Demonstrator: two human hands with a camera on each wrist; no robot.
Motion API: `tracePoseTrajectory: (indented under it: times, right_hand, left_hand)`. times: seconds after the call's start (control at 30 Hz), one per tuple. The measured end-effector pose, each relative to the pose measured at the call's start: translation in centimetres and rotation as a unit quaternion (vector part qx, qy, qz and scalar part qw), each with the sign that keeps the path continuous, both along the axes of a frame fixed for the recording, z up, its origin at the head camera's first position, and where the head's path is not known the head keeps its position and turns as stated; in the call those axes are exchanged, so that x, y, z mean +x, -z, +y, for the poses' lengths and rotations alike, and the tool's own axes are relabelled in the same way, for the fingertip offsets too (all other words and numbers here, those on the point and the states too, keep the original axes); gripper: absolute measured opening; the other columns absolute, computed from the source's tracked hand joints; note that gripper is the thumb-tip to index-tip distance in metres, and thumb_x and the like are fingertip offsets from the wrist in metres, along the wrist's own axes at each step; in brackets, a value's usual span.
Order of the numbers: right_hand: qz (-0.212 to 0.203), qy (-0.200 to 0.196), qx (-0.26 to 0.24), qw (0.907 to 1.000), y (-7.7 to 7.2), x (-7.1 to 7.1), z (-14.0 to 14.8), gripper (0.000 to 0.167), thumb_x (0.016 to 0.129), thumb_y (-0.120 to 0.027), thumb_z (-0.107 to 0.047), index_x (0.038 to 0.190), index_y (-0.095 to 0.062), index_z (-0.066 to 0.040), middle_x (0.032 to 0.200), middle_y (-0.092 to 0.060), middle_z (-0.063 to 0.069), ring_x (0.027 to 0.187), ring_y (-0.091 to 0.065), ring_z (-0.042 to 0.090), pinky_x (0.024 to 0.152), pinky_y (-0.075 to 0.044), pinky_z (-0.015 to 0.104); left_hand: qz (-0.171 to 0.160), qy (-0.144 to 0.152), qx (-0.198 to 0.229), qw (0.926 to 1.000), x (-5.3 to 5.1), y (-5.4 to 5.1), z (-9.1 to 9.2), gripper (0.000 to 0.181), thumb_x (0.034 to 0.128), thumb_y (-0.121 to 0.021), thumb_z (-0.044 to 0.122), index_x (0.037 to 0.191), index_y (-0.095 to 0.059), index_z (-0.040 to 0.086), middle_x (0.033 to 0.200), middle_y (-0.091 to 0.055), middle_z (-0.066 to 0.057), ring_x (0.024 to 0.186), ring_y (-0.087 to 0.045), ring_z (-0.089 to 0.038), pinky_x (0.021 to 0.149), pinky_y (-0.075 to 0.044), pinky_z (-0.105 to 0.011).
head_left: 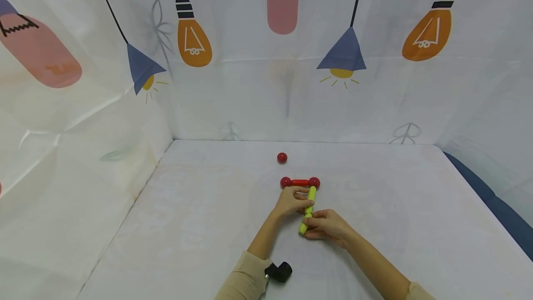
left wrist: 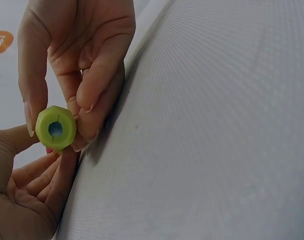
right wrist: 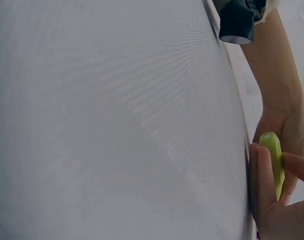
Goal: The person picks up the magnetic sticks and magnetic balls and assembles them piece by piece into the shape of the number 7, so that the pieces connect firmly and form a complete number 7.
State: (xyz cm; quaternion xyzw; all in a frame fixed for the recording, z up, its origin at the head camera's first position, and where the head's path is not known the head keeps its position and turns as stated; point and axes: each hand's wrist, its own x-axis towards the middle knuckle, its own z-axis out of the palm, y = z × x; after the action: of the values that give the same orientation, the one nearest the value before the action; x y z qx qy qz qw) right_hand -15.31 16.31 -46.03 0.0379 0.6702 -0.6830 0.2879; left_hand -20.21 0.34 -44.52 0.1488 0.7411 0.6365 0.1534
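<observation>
Both hands grip a yellow-green rod [head_left: 309, 209] that lies lengthwise over the counter [head_left: 200, 207], about midway between its left and right edges, one end toward the far edge and the other toward the person; the rod narrows partway along, and whether it is one piece or two set end to end I cannot tell. The left hand [head_left: 290, 202] holds the farther part between thumb and fingers, while the right hand [head_left: 331, 227] pinches the nearer part from the side of the counter's right edge. The rod's near end has a round hole with something bluish inside. Its far end is right at the right red ball [head_left: 314, 182], though whether they touch is unclear. That ball sits on one end of a short red rod [head_left: 300, 182], with the left red ball [head_left: 285, 182] on its other end, the row running roughly parallel to the counter's far edge. A third red ball [head_left: 282, 157] lies apart, nearer the far edge. A black device [head_left: 280, 272] is at the left wrist, by a beige sleeve [head_left: 245, 274]
</observation>
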Motion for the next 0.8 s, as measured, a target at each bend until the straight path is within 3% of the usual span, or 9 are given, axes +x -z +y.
tracePoseTrajectory:
  times: [0.37, 0.67, 0.8]
  right_hand:
    - [0.008, -0.002, 0.007, 0.9999, 0.06, -0.09, -0.13, 0.031, 0.092, -0.06, -0.014, 0.106, -0.056, 0.013, 0.085, -0.07, 0.014, 0.071, -0.069, 0.018, 0.069, -0.056, 0.031]
    - [0.004, 0.002, 0.012, 0.9999, 0.27, -0.21, -0.04, 0.031, 0.091, -0.061, -0.014, 0.107, -0.055, 0.012, 0.083, -0.069, 0.012, 0.072, -0.069, 0.019, 0.069, -0.056, 0.032]
    - [0.004, 0.004, 0.014, 0.9999, 0.31, -0.18, 0.1, 0.034, 0.092, -0.061, -0.015, 0.109, -0.054, 0.013, 0.083, -0.069, 0.011, 0.072, -0.069, 0.018, 0.069, -0.056, 0.031]
  left_hand:
    - [0.018, -0.001, -0.009, 0.9998, -0.04, 0.06, -0.03, 0.037, 0.0798, -0.069, 0.0, 0.111, -0.059, -0.017, 0.101, -0.064, -0.031, 0.091, -0.067, -0.036, 0.063, -0.056, -0.032]
    - [0.015, -0.003, -0.013, 0.9998, 0.06, -0.11, -0.04, 0.037, 0.08, -0.069, 0.0, 0.111, -0.059, -0.017, 0.099, -0.065, -0.031, 0.09, -0.067, -0.034, 0.064, -0.056, -0.033]
    - [0.019, -0.007, -0.01, 0.9997, -0.13, 0.32, 0.11, 0.036, 0.079, -0.069, -0.002, 0.11, -0.059, -0.017, 0.096, -0.066, -0.03, 0.087, -0.067, -0.034, 0.063, -0.056, -0.033]
